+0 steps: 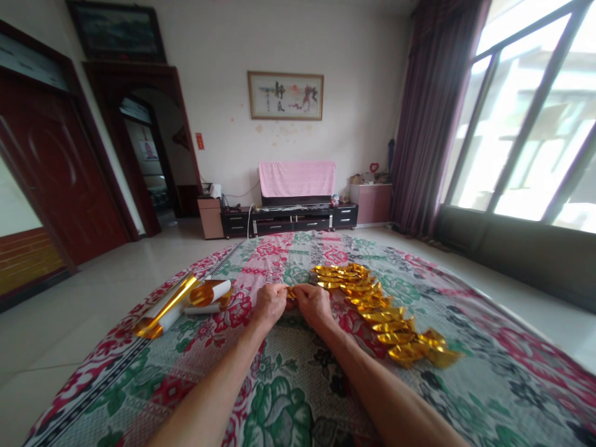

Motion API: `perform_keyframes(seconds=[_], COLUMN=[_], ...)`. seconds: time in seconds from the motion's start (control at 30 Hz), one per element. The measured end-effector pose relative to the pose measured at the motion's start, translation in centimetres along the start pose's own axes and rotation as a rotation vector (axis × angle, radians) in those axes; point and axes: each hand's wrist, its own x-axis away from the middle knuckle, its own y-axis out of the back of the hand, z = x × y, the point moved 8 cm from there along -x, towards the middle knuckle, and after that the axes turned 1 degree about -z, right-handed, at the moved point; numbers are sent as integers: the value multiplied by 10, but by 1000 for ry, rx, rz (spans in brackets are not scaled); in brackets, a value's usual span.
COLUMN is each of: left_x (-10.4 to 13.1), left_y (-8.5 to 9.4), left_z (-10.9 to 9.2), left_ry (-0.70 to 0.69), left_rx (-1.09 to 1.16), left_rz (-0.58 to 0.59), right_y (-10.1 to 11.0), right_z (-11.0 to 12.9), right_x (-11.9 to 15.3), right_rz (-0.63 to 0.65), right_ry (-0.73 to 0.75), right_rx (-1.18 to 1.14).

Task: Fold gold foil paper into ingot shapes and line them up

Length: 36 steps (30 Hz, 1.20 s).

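Observation:
Between my two hands is a small piece of gold foil paper [291, 292], mostly covered by the fingers. My left hand [270, 304] is closed and pinches its left end. My right hand [314, 304] pinches the other end, thumb and fingers pressed together. To the right of my hands lie several folded gold paper ingots [391, 326] in a slanting row on the patterned cloth [279, 403]. Curled gold foil sheets with white backs [170, 304] rest on the cloth to the left, apart from my left hand.
Past the cloth's far edge stands a low black TV cabinet [293, 222] with a pink towel [298, 179] draped over the screen. A dark red door [51, 155] is at the left. Windows [521, 124] and a purple curtain [428, 118] line the right side.

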Motion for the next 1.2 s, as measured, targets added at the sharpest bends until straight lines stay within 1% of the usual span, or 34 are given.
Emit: perform_keyframes(seconds=[0.1,0.27,0.37,0.53,0.73,0.97,1.2], left_x=[0,-3,-4,0,4,4,4], left_y=[1,-1,-1,3,5,6,7], left_z=[1,4,5,-4,-13,-14,-12], left_ry=[1,-35,-18,-1,8,9,22], left_rx=[-22,17,11,-85,-189,-212,-223], left_rz=[-9,12,-3,-40,-39,-66,-69], right_y=[0,-1,-3,-3,0,1,0], right_z=[3,-1,-3,-4,-4,-4,-1], right_x=[1,-1,-1,0,0,0,1], right_rz=[-3,10,11,-22,-21,-22,-20], right_ry=[43,4,-8,5,-32,-51,8], right_rx=[6,-21,-21,19,8,28,44])
